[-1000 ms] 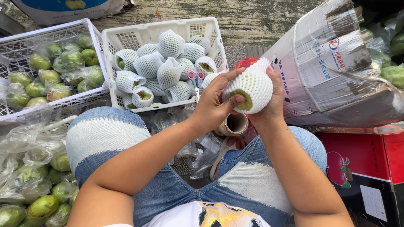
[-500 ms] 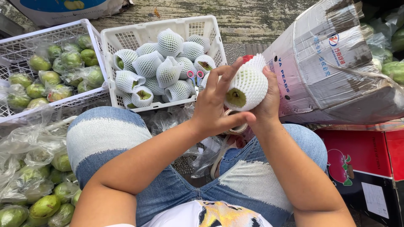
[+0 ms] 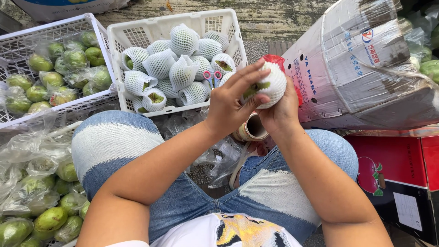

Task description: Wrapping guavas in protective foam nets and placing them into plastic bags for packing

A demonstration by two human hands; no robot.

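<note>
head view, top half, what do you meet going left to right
white crate of bagged green fruit → white crate of foam-netted fruit → left hand → foam-netted fruit in both hands → taped cardboard box

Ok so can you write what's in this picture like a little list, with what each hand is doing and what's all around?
left hand: fingers spread over a green fruit in white foam net
right hand: cups the same fruit from behind
middle crate: white, piled with net-wrapped fruits; small scissors among them
left crate: green fruits in clear bags
lower left: more bagged green fruits
between knees: tape roll
right: taped cardboard box, red box below it
</note>
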